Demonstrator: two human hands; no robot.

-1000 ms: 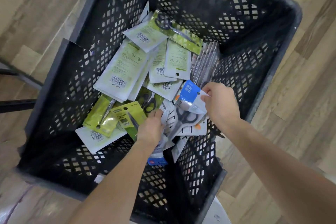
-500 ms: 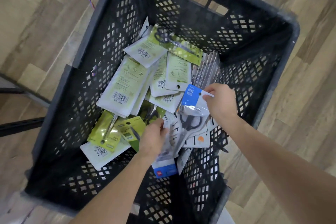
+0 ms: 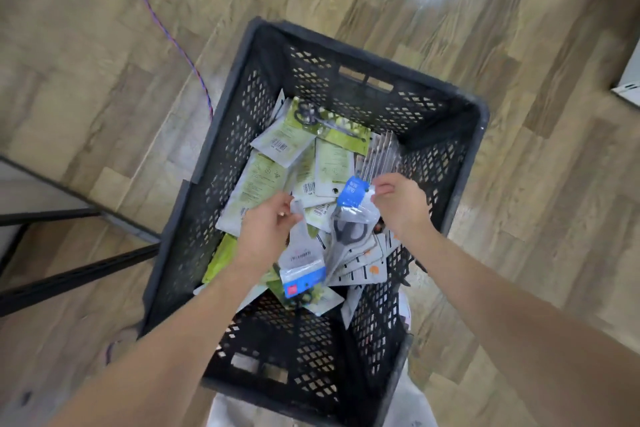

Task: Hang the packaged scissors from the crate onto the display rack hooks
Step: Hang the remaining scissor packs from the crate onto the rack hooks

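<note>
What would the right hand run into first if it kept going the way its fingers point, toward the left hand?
Probably the blue-topped scissors pack that the right hand already pinches at its header. Beyond it, the left hand, holding another pack, lies in that line. Depth between them is unclear from this view.

Both bare forearms reached forward and down from the lower corners of the view, converging toward the middle; the left hand (image 3: 265, 229) lay back-up, its fingers curled and its thumb and fingertips pinched together on the top edge of a scissors pack (image 3: 304, 260); the right hand (image 3: 401, 208) sat a little higher and just beside it, wrist slightly bent, its thumb and forefinger pinching the upper corner of a blue-topped scissors pack (image 3: 351, 218), the other fingers curled loosely beneath; the two hands stayed apart, not touching.
</note>
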